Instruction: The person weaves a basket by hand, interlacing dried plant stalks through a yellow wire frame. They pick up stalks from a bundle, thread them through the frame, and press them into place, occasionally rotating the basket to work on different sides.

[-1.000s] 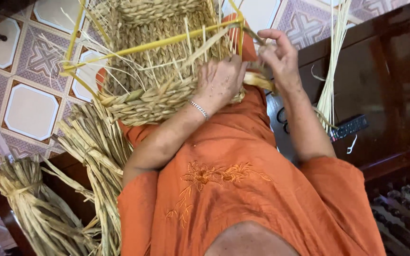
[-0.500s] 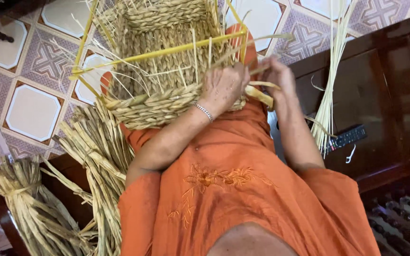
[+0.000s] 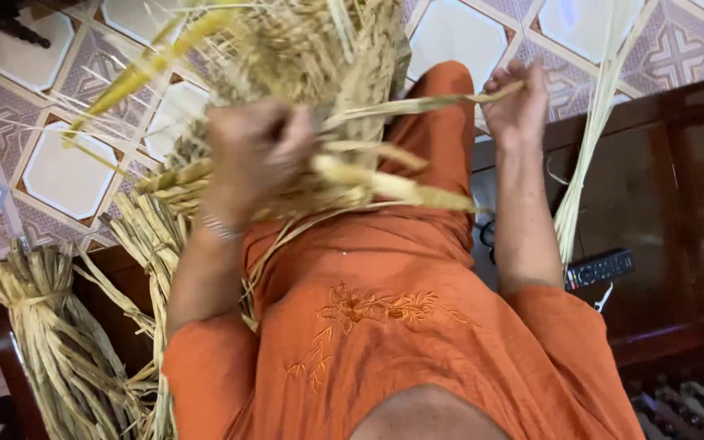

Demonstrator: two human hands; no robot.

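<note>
Sitting low in the frame: a person in orange clothes (image 3: 385, 342) with a stitched flower on the front, seen from above.
Left hand: the left hand (image 3: 258, 151) is in the middle left of the frame, blurred. It is curled shut against the side of the woven straw basket (image 3: 319, 65), and its grip looks pressed onto the straw there. A thin bracelet (image 3: 220, 228) sits on that wrist.
Right hand: the right hand (image 3: 519, 102) is in the upper right of the middle. Its fingers are pinched together on one long flat straw strip (image 3: 417, 104). The strip runs from this hand across to the basket.
Basket: it rests on the person's lap, in the upper middle of the frame, between the two hands. Many loose straw ends stick out of it. One yellow strip (image 3: 152, 65) points out to the upper left. Wide pale strips (image 3: 393, 186) hang from its near edge, over the orange lap.
Straw bundles: tied bunches of dry straw (image 3: 59, 342) lie at the lower left, near the left elbow.
Right side: a dark wooden table (image 3: 678, 195) fills the right of the frame. A black remote control (image 3: 600, 267) lies on it, just beside the right arm. Thin pale stalks (image 3: 592, 147) lean across it.
Far away: a tiled floor (image 3: 67, 171) with white and patterned tiles lies under everything, at the top and left.
</note>
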